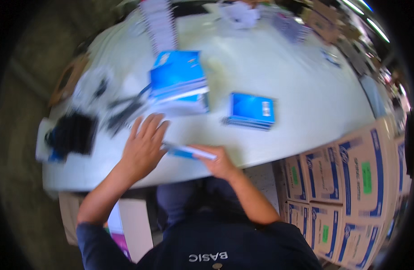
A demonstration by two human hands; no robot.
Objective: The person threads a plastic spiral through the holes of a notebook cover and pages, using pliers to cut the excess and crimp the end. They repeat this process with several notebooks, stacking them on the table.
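Note:
Near the table's front edge, my right hand (219, 163) grips a thin blue-and-white notebook (182, 153), seen nearly edge-on and tilted. My left hand (145, 143) is open, its fingers stretched out flat, by the notebook's far left end. Blur hides whether the left thumb touches it. Beyond my hands stands a taller, uneven pile of blue-covered notebooks (177, 81). To its right sits a smaller, neat stack of blue notebooks (251, 109), with dark spiral binding along one side.
Loose black strips (125, 112) and a black bundle (76, 132) lie on the table's left. A clear plastic bag (96, 87) is behind them. Spiral-bound white stacks (158, 27) stand at the back. Printed cardboard boxes (324, 175) are piled beside the table (315, 112) on the right.

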